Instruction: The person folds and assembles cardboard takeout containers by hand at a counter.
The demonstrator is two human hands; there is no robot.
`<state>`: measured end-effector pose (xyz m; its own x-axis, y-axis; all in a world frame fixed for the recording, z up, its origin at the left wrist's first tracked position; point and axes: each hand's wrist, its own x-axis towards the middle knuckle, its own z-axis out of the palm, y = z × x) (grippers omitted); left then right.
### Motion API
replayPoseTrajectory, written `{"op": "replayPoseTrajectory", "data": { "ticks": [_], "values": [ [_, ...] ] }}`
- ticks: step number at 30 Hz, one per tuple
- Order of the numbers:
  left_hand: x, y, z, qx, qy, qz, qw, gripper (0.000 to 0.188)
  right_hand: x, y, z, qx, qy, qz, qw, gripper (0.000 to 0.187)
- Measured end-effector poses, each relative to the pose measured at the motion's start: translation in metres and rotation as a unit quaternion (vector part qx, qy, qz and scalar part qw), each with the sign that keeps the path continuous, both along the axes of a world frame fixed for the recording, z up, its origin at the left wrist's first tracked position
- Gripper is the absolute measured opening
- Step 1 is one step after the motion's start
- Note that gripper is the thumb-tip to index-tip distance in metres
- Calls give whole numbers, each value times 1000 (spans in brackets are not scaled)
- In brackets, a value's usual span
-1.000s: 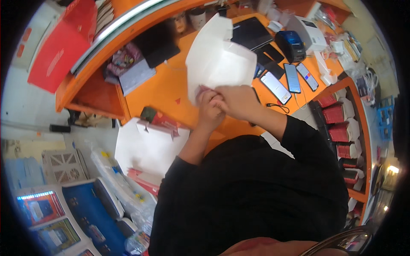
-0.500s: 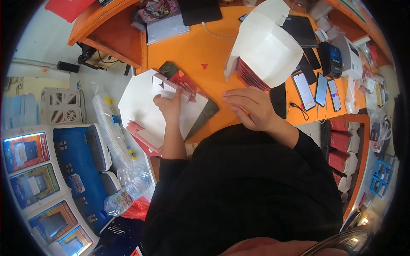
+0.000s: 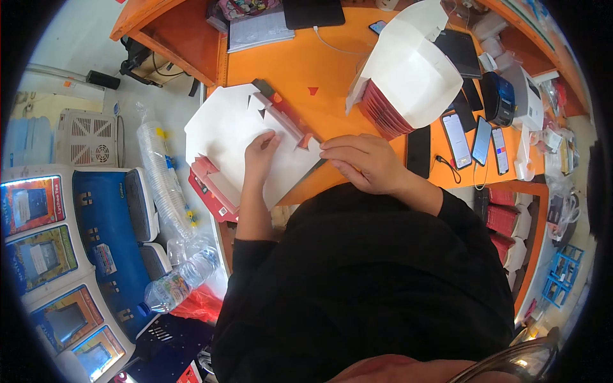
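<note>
A stack of flat white-and-red cardboard box blanks point(image 3: 227, 131) lies at the left edge of the orange table point(image 3: 281, 64). My left hand point(image 3: 260, 153) rests flat on the top blank, fingers spread over it. My right hand point(image 3: 364, 161) pinches the blank's right corner near the table's front edge. A pile of folded white boxes with red sides point(image 3: 408, 76) stands to the right, apart from both hands.
Three phones point(image 3: 479, 140) lie in a row at the right beside a dark device point(image 3: 498, 96). A tablet point(image 3: 313, 11) and papers sit at the table's back. Left of the table are stacked plastic cups point(image 3: 163, 179), a water bottle point(image 3: 172, 287) and a blue machine point(image 3: 108, 236).
A second ago both hands were together at the folded white box. My left hand then went down-left to the flat blanks, and my right hand has now joined it on the top blank.
</note>
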<state>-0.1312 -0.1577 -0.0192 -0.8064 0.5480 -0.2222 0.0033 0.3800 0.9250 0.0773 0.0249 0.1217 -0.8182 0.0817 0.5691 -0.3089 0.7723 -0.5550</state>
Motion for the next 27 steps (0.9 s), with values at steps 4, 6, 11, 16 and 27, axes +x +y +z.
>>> {"op": "replayPoseTrajectory", "data": {
  "ticks": [4, 6, 11, 16, 27],
  "values": [
    [-6, 20, 16, -64, -63, 59, 994, 58, 0, 0, -2, -3, -5, 2, 1000, 20],
    [-8, 28, 16, -130, -24, 60, 989, 63, 2, 0, 1, 2, -10, -1, 1000, 20],
    [-11, 18, -4, -65, -7, 50, 997, 68, 6, 2, -1, -17, -6, -14, 1000, 20],
    [-10, 27, 16, -58, -77, 67, 993, 57, 4, -2, -6, -26, 2, -13, 1000, 20],
    [-21, -22, -22, 153, -53, 102, 981, 23, 5, -5, -1, -78, -90, 7, 993, 32]
  ]
}}
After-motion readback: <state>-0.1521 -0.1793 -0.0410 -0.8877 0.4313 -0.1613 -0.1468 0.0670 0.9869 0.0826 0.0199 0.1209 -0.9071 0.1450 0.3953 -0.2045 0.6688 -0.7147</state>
